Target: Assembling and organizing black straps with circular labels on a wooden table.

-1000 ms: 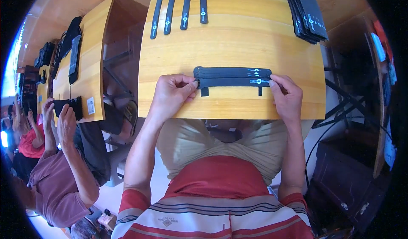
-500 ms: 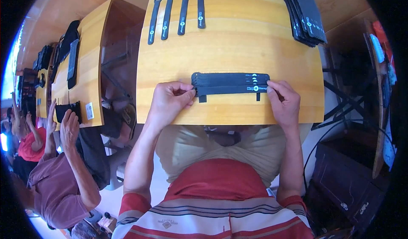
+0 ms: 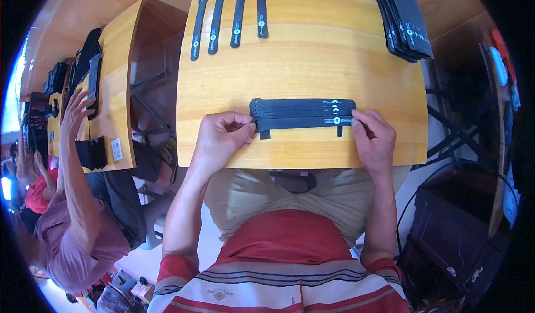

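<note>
Black fabric straps (image 3: pixel 295 106) lie overlapped in a flat row near the front edge of the wooden table (image 3: pixel 223 84), each showing a small white-and-green print toward its right end. Between thumb and fingers, my left hand (image 3: pixel 217 143) pinches the left end of the nearest strap (image 3: pixel 298 123). My right hand (image 3: pixel 375 140) grips that strap's right end the same way. The strap is stretched straight along the near side of the row. Two short dark tabs (image 3: pixel 265 134) stick out below it on the tabletop.
Several single black straps (image 3: pixel 237 18) with slotted round ends stand in a spaced row at the far left. A thick stack of black straps (image 3: pixel 405 23) sits at the far right edge. Leftward, a co-worker's hand (image 3: pixel 75 112) is above another table (image 3: pixel 117 51) holding black pieces.
Both my hands keep their pinch at the strap's ends, and the strap has barely shifted against the row. The co-worker's arm has risen and reached farther forward.
</note>
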Tool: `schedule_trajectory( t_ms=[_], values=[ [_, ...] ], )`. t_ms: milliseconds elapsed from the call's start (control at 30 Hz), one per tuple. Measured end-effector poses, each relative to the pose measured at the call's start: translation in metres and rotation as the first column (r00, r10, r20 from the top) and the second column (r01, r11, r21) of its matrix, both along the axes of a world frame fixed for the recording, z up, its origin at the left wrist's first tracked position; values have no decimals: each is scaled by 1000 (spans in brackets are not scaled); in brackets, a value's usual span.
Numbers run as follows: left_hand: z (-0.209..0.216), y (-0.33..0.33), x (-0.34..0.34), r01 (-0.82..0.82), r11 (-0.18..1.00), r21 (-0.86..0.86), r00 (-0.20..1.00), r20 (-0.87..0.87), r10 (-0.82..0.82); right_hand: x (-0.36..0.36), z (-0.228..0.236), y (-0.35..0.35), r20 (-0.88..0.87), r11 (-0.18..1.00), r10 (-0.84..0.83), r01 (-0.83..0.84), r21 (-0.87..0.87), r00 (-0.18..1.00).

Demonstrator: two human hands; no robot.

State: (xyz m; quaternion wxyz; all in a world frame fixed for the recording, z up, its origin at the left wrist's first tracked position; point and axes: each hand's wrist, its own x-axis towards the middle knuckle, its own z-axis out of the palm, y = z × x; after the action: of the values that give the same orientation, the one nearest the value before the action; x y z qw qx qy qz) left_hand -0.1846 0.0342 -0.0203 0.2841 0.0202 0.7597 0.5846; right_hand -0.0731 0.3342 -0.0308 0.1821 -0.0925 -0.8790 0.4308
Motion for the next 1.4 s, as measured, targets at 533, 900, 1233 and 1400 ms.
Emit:
schedule_trajectory(
  t_ms=[533,900,1233,1400],
  values=[
    [2,2,1,-26,1000,-2,1000,-1,26,0,0,-3,1,1000,-23,23,0,1000],
    [0,5,2,-39,999,-12,999,-13,39,1,-8,2,-22,999,-21,20,-42,1000],
    [1,5,2,-41,999,-6,999,-20,41,2,-3,-1,18,998,-32,33,-58,999],
    [0,5,3,-51,998,-26,998,-28,50,1,-6,1,-18,999,-24,24,-34,1000]
  ],
)
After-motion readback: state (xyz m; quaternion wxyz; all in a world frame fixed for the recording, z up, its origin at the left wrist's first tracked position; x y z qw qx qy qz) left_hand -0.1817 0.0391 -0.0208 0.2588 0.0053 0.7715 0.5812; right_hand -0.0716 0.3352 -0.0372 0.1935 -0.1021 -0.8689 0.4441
